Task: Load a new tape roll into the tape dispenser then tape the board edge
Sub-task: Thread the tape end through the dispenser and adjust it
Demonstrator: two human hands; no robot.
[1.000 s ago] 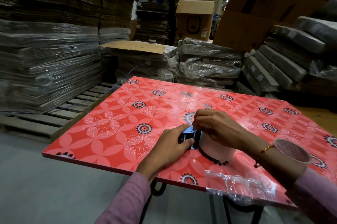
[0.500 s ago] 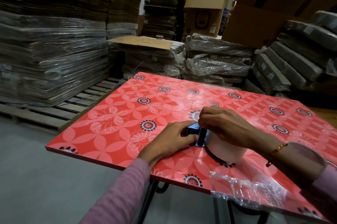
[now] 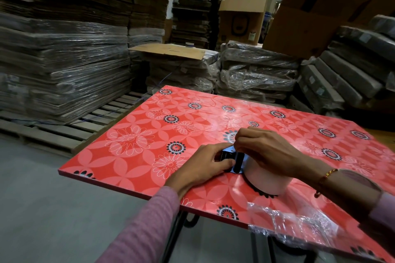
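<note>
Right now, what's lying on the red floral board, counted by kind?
Metal tape dispenser: 1
White tape roll: 1
Crumpled clear plastic wrap: 1
Hands, left hand and right hand: 2
Total: 5

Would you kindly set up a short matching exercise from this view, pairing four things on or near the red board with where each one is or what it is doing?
Things:
1. left hand
2. right hand
3. crumpled clear film
4. open cardboard box

Places or states:
A. lies over the near right edge of the board
B. rests on top of the tape roll, fingers at the dispenser
C. stands far back among the stacks
D. grips the dark tape dispenser from the left

Pairs: 1-D, 2-B, 3-A, 4-C
</note>
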